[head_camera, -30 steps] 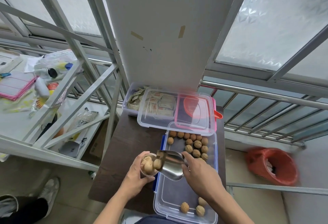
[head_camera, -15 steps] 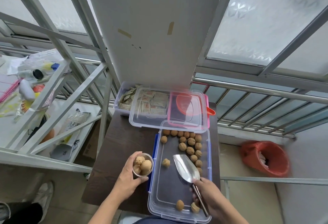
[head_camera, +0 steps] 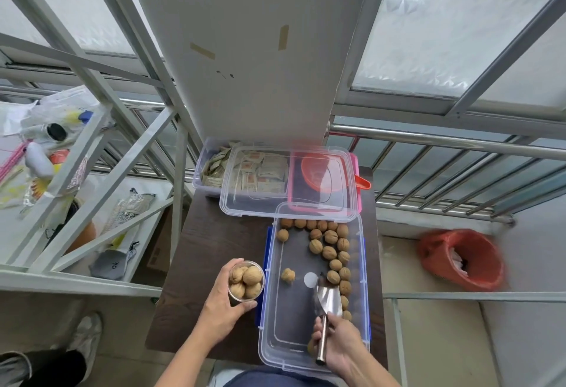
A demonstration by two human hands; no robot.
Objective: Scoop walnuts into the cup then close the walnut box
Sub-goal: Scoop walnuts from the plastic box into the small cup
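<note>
A clear plastic walnut box [head_camera: 269, 319] with blue clips lies open on the dark table [head_camera: 199, 242]. Several walnuts [head_camera: 329, 245] lie along its far end and right side. My left hand [head_camera: 222, 310] grips a small clear cup [head_camera: 246, 282] holding several walnuts, just left of the box. My right hand [head_camera: 340, 343] holds the handle of a metal scoop [head_camera: 327, 299] inside the box, its mouth against the walnuts on the right. The clear lid [head_camera: 260, 205] rests behind the box, over two other containers.
Behind the walnut box sit a clear tub of sachets [head_camera: 211, 166] and a pink-rimmed container with a red scoop [head_camera: 324, 172]. A white metal shelf frame [head_camera: 92, 202] stands to the left. A red-bagged bin [head_camera: 462, 261] sits on the floor at right.
The scoop left the cup after tipping walnuts in, dropped into the box and moved right toward the walnuts. My left hand lowered the cup beside the box.
</note>
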